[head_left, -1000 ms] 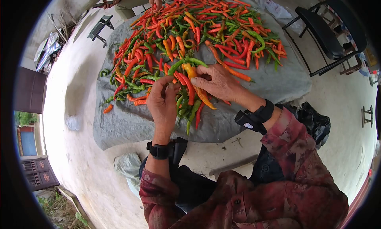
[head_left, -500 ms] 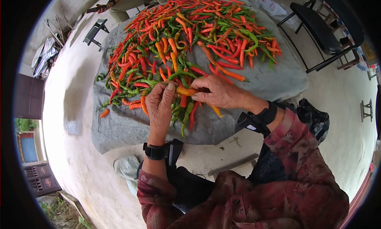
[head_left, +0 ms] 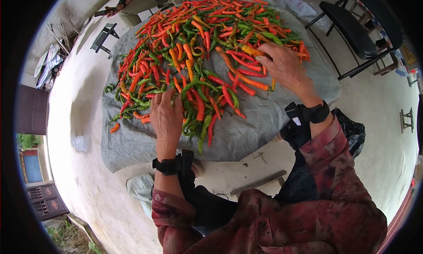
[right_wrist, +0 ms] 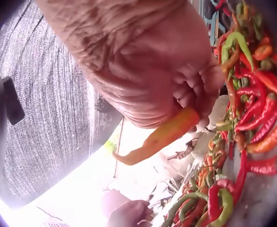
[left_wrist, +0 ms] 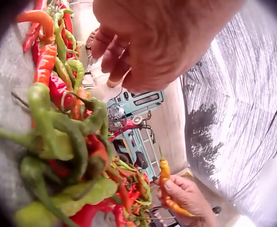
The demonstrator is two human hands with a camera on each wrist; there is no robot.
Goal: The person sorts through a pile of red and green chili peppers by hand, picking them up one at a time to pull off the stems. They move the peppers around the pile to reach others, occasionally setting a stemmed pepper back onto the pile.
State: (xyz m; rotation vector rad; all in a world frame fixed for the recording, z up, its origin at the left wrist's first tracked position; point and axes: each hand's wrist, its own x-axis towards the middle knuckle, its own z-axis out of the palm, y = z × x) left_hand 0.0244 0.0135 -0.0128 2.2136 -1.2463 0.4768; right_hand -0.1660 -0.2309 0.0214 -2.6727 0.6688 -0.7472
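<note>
My right hand [head_left: 286, 71] pinches a yellow-orange chili pepper [head_left: 252, 50] over the right part of a big pile of red, orange and green chilies [head_left: 211, 29]. The right wrist view shows this pepper [right_wrist: 162, 137] up close, its tapered tip sticking out below the hand. In the left wrist view it stands out beyond the pile, stem up. At the pile's near left side is my left hand [head_left: 165, 117], fingers loosely bent. The left wrist view shows those fingers [left_wrist: 111, 56] with nothing in them, beside green and red chilies [left_wrist: 72, 127].
A grey sheet [head_left: 260, 130] lies beneath the pile. Black chairs [head_left: 352, 34] stand at the right, a small bench [head_left: 104, 38] at the far left. Another person's hand [head_left: 110, 11] holds a dark object at the far side. A black plastic bag [head_left: 350, 130] sits by my right arm.
Both hands were together at the near side of the pile on the yellow-orange pepper. My right hand has carried it away to the right and far side; my left hand has moved slightly left.
</note>
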